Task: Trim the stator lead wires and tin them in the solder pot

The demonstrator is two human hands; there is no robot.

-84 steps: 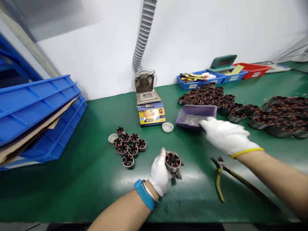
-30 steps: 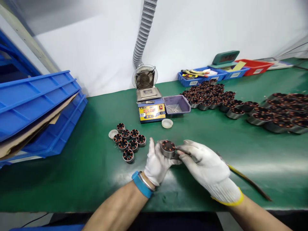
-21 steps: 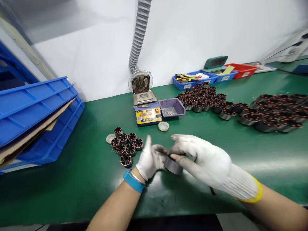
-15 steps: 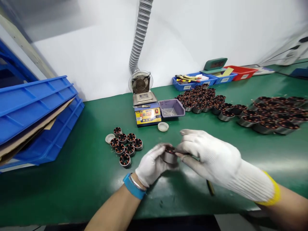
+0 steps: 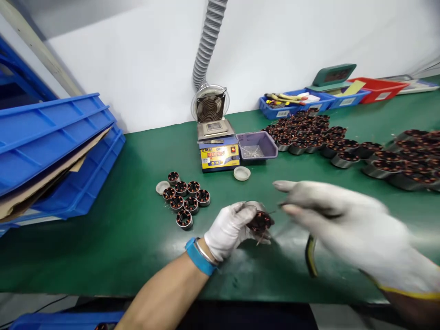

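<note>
My left hand [image 5: 230, 229], in a white glove, is closed round a metal ring with copper windings [image 5: 260, 223], whose wound face is tilted toward the right. Thin wires stick out of it. To its right, my gloved right hand [image 5: 343, 224] is blurred, its thumb and fingers pinched together; whatever they hold is too small to name. Below that hand a tool with a yellow and black handle [image 5: 311, 256] shows in part. Several similar small rings [image 5: 190, 205] stand grouped on the green table left of my left hand.
Behind are a yellow-blue device [image 5: 220, 156], a purple tray [image 5: 275, 150] and a white lid [image 5: 242, 173]. Many wound rings [image 5: 347, 158] cover the right. Blue bins [image 5: 51, 137] stand left; blue and red trays [image 5: 381, 91] line the wall.
My right hand has moved right, away from the ring. My left hand has tilted the ring so its wound face shows. The view has shifted slightly.
</note>
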